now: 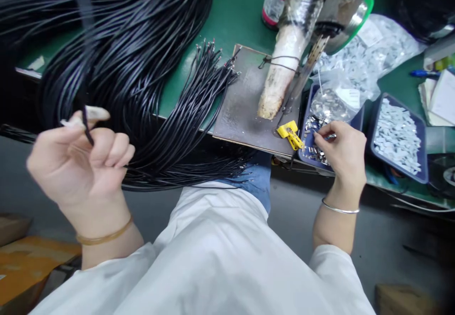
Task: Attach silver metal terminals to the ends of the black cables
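Note:
My left hand (83,156) is raised at the left, its thumb and forefinger closed on a black cable (88,132). White wrapping covers the tips of that thumb and finger. At the right, my right hand (341,147) dips into a blue tray (358,120) of small shiny metal pieces (314,154). Its thumb and forefinger are pinched together; what lies between them is too small to make out. Large bundles of black cables (142,68) hang over the table edge beside my left hand. More cable ends (213,68) rest near the middle.
A yellow clip-like piece (290,134) lies on a dark board (241,111), under a wrapped machine part (280,73). A second blue tray (423,163) holds pale small pieces. Behind are clear bags (387,45) and a jar (273,2). Cables also lie across my lap.

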Available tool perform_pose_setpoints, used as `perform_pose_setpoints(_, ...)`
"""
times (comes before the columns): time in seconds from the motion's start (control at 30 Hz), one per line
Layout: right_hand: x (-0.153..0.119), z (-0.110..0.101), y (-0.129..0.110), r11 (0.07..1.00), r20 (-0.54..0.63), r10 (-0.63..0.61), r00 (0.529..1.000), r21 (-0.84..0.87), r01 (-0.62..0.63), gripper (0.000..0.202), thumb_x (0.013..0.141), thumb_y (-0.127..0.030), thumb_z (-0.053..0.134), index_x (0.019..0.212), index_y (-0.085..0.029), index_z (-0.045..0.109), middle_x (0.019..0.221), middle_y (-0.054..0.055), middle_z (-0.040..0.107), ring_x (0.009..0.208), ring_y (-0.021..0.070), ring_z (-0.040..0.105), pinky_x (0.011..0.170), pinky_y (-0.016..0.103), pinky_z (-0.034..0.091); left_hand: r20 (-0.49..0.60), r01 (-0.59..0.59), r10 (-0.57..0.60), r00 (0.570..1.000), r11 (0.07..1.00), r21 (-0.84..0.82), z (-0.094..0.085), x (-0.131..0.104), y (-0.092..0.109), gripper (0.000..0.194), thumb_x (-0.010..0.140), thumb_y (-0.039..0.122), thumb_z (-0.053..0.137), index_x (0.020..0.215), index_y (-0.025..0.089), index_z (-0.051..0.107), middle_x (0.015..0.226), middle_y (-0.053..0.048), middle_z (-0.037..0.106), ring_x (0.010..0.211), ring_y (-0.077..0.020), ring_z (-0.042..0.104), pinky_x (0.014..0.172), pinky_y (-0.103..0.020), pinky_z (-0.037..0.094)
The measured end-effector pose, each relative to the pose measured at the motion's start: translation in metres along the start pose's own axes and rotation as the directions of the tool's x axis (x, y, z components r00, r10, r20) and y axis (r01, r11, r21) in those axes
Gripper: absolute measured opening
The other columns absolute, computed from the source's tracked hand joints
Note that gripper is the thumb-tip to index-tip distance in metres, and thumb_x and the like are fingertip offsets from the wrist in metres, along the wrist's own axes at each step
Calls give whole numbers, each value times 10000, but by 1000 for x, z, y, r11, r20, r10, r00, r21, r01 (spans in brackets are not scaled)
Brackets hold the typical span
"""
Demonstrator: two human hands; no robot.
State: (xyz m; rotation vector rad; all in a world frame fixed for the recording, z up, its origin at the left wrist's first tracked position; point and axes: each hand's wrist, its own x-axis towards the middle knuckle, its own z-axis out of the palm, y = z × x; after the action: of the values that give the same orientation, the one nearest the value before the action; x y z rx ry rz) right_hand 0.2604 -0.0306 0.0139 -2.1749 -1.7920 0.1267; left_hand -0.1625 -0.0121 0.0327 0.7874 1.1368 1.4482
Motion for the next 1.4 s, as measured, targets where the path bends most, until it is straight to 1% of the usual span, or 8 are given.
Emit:
perform_pose_setpoints(0.17,2,4,5,997,-22,-13,1000,74,15,128,712,-138,653,668,-216,561,713,-18,599,634,129,534,672,277,381,291,-91,59,955,991,98,28,-9,3,89,804,261,729,878,235,771,452,51,464,374,-72,360,372,-241,209)
perform_pose_setpoints(0.2,1,6,6,997,-30,-18,999,73,20,126,709,-142,650,666,-218,559,706,-25,591,630,130,530,668,278,380,452,-36,-8,892,995,88,39,-11,-3,149,838,274,703,952,225,785,467,37,492,400,-80,397,388,-246,232)
perform_pose_setpoints(0.27,0,8,7,997,-45,-20,999,76,24,116,708,-158,643,663,-220,556,696,-36,583,620,131,519,659,280,376,741,147,-221,634,975,165,65,-16,-19,215,878,293,678,1036,184,775,516,12,537,459,-94,442,423,-252,289)
perform_pose_setpoints(0.37,-3,10,6,996,-68,-7,998,93,13,117,713,-179,630,647,-224,544,670,-47,568,612,131,511,649,282,378,826,334,-385,411,907,257,108,-25,-47,205,886,310,663,958,135,743,559,18,533,443,-57,353,418,-233,235)
perform_pose_setpoints(0.57,-9,11,5,992,-166,-20,986,116,40,137,734,-174,613,638,-221,528,656,-54,549,602,117,503,641,284,404,679,381,-329,656,921,78,143,-39,-93,260,836,373,711,771,126,663,582,21,569,441,-28,345,419,-203,222)
perform_pose_setpoints(0.77,-29,16,-26,860,-374,149,916,505,66,161,807,-255,680,718,-226,548,788,-21,624,607,135,646,549,284,505,556,240,-261,789,964,112,140,-43,-103,167,784,284,760,820,124,732,596,18,596,536,-65,507,530,-197,408)
perform_pose_setpoints(1.0,-62,27,-86,734,-342,27,939,644,214,72,876,-247,670,805,-263,668,893,15,703,842,183,711,690,361,615,562,170,-226,796,974,151,144,-41,-94,191,779,301,769,788,121,706,643,13,606,548,-69,518,536,-198,437)
perform_pose_setpoints(1.4,-63,36,-80,588,-210,-40,977,786,193,89,861,-199,685,869,-279,725,932,9,726,883,163,704,681,315,614,651,179,-200,733,979,99,139,-38,-97,94,783,218,758,790,133,717,713,9,645,629,-70,528,638,-195,454)
